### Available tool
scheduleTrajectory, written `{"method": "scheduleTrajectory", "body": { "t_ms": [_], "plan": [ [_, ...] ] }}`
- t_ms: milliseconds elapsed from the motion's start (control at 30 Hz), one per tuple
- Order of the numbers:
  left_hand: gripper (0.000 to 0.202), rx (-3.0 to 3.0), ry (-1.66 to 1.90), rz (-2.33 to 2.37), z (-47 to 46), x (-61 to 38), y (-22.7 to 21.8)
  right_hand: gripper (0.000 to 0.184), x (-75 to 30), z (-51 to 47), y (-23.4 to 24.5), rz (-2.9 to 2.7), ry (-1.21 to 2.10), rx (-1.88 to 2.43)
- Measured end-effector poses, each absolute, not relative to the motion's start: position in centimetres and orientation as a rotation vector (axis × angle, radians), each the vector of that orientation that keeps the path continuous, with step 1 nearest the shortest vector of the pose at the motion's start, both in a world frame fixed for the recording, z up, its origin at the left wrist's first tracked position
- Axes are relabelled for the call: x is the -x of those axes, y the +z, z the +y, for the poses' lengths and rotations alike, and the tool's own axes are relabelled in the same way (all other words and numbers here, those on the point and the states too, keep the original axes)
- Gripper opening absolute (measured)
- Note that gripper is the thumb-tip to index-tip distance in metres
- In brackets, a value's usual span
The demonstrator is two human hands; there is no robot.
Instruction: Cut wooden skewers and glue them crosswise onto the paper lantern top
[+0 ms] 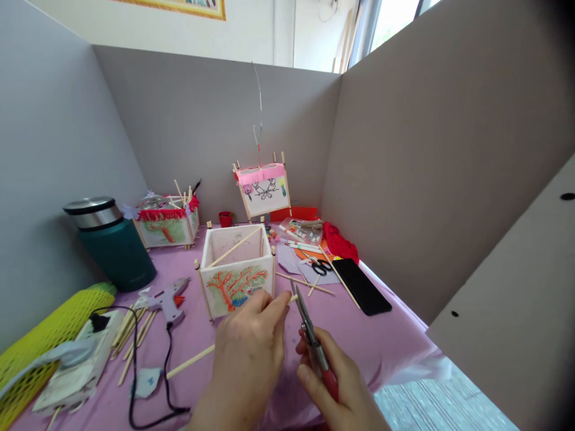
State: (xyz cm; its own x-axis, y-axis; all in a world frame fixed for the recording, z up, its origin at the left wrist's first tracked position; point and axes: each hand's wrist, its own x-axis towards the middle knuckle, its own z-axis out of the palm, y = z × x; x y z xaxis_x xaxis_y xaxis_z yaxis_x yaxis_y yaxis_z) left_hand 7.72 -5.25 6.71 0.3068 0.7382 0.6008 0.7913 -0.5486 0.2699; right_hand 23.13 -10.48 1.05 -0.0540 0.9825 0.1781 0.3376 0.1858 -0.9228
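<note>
My left hand (249, 344) is closed around a thin wooden stick (191, 361), which sticks out on both sides of the fist. My right hand (336, 383) grips metal snips with red handles (308, 323). Their narrow blades point up and away from me, with the stick's short right end at them; whether they touch it I cannot tell. Just beyond my left hand stands an open-topped box lantern (213, 299) with wooden corner posts and a painted tree. One stick (236, 246) lies slanted across its top.
At left are a green bottle (119, 257), a glue gun (168, 302) with a looping cord, loose sticks (130, 329) and a power strip (81, 365). Scissors (320, 266) and a phone (362, 286) lie right. Behind are a hanging lantern (265, 194) and a box of supplies (166, 230). Grey partitions surround the table.
</note>
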Motion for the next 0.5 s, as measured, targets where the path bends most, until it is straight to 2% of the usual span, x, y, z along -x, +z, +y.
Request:
{"method": "scheduleTrajectory", "body": {
  "t_ms": [267, 500],
  "plan": [
    [0.026, 2.599, -1.344, -1.413, -4.94, -7.28, 6.34, 0.035, -22.51, -10.11, 1.95, -1.697, 0.448, 1.273],
    [0.026, 2.627, -1.491, -1.345, -4.75, -7.13, 6.12, 0.033, -22.53, -10.01, 1.92, -1.715, 0.355, 1.25]
  ]
}}
